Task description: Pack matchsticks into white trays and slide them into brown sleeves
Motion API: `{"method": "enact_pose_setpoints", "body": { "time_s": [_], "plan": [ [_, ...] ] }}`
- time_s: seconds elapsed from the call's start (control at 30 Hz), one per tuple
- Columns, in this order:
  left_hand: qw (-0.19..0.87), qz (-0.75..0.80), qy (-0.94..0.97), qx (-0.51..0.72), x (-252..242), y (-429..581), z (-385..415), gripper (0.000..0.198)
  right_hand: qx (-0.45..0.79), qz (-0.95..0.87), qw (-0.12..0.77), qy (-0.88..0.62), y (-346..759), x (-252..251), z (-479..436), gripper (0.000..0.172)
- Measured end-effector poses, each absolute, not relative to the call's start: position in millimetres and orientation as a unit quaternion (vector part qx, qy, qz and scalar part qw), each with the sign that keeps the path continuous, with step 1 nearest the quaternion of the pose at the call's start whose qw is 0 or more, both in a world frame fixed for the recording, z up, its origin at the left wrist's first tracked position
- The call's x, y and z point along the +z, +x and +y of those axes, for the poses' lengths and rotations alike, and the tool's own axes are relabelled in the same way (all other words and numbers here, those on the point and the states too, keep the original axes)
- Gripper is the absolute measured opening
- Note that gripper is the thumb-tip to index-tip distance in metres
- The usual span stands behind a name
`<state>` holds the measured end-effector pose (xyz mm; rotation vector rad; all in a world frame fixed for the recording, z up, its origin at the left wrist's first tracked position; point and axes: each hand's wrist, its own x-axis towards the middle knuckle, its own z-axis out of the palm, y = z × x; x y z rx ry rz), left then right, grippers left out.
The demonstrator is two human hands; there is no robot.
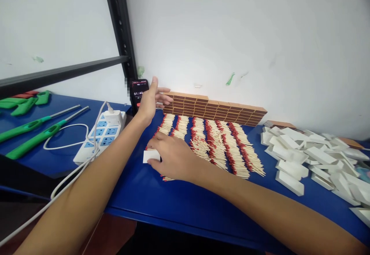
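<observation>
Several rows of red-tipped matches [212,143] lie on the blue table [173,208]. My right hand [173,156] is over the left rows, its fingers closed on a small white tray [151,156]. Raised at the left end of the stacked matchboxes [214,108], my left hand [152,99] has its fingers spread and holds nothing. It partly covers a phone [139,89] that shows a timer. Part of the leftmost rows is hidden under my right hand.
A heap of white trays [312,151] covers the right side. On the left are a white power strip [101,133] with cables, green long-handled tools [37,124] and a black metal frame [120,24]. A white wall stands behind.
</observation>
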<state>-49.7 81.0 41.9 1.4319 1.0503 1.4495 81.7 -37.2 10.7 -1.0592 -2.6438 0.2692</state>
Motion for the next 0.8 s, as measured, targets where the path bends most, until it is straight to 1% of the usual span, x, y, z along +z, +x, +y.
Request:
{"method": "enact_pose_setpoints", "body": {
  "time_s": [0.07,0.17,0.37,0.53,0.6,0.7,0.73,0.8],
  "plan": [
    [0.413,0.419,0.572,0.572,41.1,-48.9,80.9,0.090,0.091,-0.922,0.122,-0.355,82.5,8.8,-36.6,0.030],
    [0.407,0.420,0.581,0.567,40.4,-47.8,80.0,0.091,0.087,-0.923,0.118,-0.357,81.4,5.7,-35.6,0.029],
    [0.413,0.412,0.583,0.566,42.1,-49.2,77.4,0.091,0.137,-0.898,0.176,-0.379,83.0,10.7,-31.8,0.028],
    [0.429,0.404,0.570,0.573,40.6,-51.1,78.5,0.096,0.223,-0.845,0.241,-0.422,94.6,26.0,-23.6,0.020],
    [0.432,0.401,0.565,0.576,39.7,-51.0,79.5,0.097,0.288,-0.842,0.224,-0.398,98.6,33.8,-26.8,0.020],
    [0.443,0.390,0.559,0.582,39.1,-50.5,81.0,0.096,0.375,-0.856,0.151,-0.322,98.2,41.6,-43.3,0.024],
    [0.445,0.388,0.558,0.583,39.2,-50.5,81.5,0.095,0.383,-0.862,0.128,-0.307,96.0,41.9,-50.7,0.025],
    [0.445,0.389,0.557,0.584,39.5,-50.9,82.4,0.093,0.360,-0.875,0.092,-0.312,89.9,38.7,-65.0,0.028]
  ]
}}
